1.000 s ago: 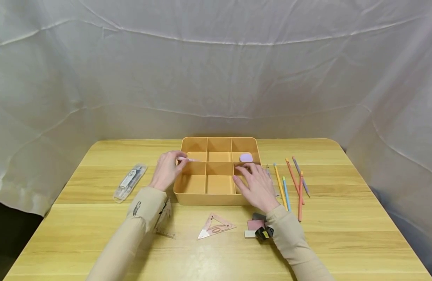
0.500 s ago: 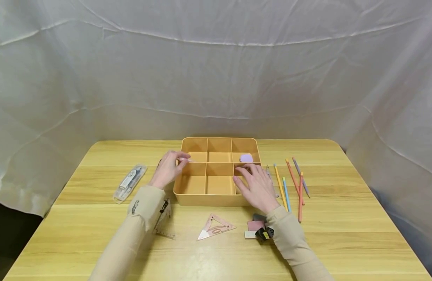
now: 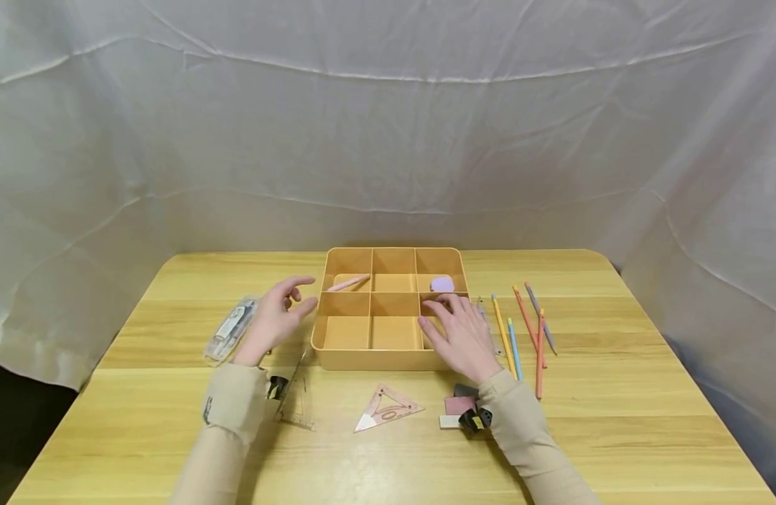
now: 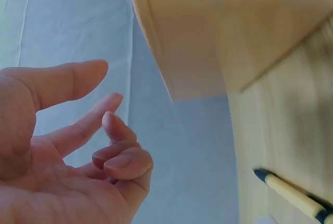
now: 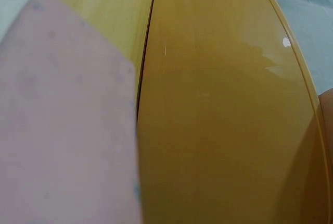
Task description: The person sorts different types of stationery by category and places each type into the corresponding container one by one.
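Observation:
A tan box with several compartments stands at the back middle of the table. In its back left compartment a slim pink pen-like stick leans at a slant. My left hand hovers just left of the box, thumb and index finger apart, holding nothing; the left wrist view shows the same hand beside the box wall. Over the front right compartment lies my right hand, its fingers bent loosely across the dividers and thumb apart; nothing shows in it. A lilac rounded block sits in the back right compartment.
Left of the box lies a clear case. In front are a clear set square, a pink set square and erasers. Several pencils lie at right. A dark-tipped pen shows in the left wrist view.
My left hand has let go of the pink stick, which now lies in the back left compartment, and has drawn back left and toward me. The right hand has stayed put.

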`<action>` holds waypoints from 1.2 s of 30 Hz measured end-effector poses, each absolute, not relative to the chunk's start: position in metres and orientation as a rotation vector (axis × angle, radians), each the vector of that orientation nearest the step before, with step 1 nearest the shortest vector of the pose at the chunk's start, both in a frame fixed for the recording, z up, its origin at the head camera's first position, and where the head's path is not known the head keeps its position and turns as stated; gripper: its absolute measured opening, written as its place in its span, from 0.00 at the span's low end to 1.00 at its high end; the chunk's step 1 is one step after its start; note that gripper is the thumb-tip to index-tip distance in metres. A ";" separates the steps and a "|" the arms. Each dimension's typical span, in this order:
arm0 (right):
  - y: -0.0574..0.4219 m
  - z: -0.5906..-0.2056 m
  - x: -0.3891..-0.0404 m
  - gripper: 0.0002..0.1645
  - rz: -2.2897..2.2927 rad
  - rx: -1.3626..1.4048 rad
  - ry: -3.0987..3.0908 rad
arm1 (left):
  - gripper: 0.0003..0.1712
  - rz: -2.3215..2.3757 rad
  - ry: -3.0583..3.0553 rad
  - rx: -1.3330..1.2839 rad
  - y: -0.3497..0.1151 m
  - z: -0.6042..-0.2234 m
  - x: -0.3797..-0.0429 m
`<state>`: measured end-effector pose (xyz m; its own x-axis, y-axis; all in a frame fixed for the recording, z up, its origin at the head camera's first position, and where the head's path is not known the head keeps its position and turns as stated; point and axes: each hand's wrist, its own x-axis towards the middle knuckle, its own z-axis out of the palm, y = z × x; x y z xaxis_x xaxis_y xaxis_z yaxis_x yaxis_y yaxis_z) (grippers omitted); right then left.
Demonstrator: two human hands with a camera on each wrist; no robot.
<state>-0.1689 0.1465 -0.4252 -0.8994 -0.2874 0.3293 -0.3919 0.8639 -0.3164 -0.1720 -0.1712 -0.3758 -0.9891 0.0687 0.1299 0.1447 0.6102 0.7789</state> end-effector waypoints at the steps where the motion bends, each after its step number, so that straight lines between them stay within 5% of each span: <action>1: 0.147 -0.425 -0.169 0.25 0.551 0.514 -2.765 | 0.22 -1.363 -2.727 -0.175 -0.175 -0.377 -0.170; 14: 0.144 -0.427 -0.169 0.24 0.539 0.521 -2.748 | 0.30 -1.244 -2.990 0.009 -0.219 -0.405 -0.154; 36: 0.146 -0.426 -0.169 0.24 0.537 0.519 -2.749 | 0.44 -1.205 -3.157 0.014 -0.224 -0.407 -0.157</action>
<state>-0.1689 0.1461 -0.4265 -0.8924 -0.2899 0.3457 -0.3987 0.8655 -0.3034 -0.1571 -0.2242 -0.4070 -0.9719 0.0763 -0.2228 -0.0916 0.7493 0.6558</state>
